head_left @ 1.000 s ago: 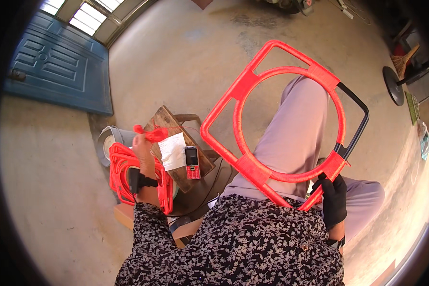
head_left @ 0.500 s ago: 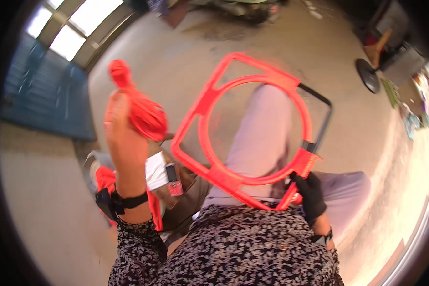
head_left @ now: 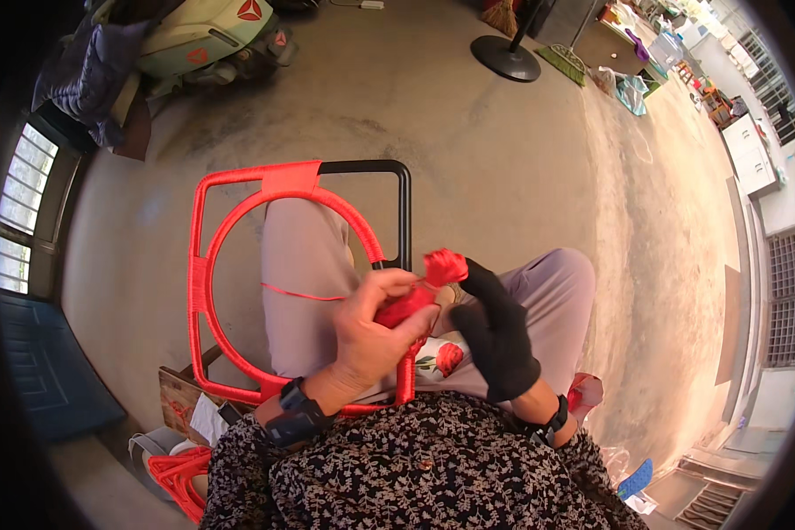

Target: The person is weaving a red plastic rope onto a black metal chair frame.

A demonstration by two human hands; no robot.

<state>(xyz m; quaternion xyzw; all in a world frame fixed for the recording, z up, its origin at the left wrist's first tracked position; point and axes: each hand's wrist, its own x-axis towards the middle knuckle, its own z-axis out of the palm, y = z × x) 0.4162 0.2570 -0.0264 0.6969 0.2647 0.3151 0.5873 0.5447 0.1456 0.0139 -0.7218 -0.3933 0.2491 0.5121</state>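
1. The left hand (head_left: pixel 371 331) is bare and closed around a red cord bundle (head_left: pixel 415 300), fingers curled over its middle; a dark band sits on that wrist.
2. The right hand (head_left: pixel 495 331) wears a black glove and lies just beside the bundle's upper end, forefinger stretched toward its knotted tip; whether it pinches the cord or only touches it cannot be told.
3. A thin strand (head_left: pixel 300 294) runs from the left hand leftward across the thigh.
4. The frame (head_left: pixel 203 265), a square of tube with a ring inside it, rests over the person's lap. Most of it is wrapped in red cord; the far right corner and right side show bare black tube (head_left: pixel 405 208).
5. Both hands meet near the frame's lower right part, above the knees.
6. A loose coil (head_left: pixel 178 477) of red cord lies on the floor (head_left: pixel 468 150) at lower left, beside a wooden crate (head_left: pixel 178 393).
7. A fan base (head_left: pixel 505 57) stands well apart, at the top.
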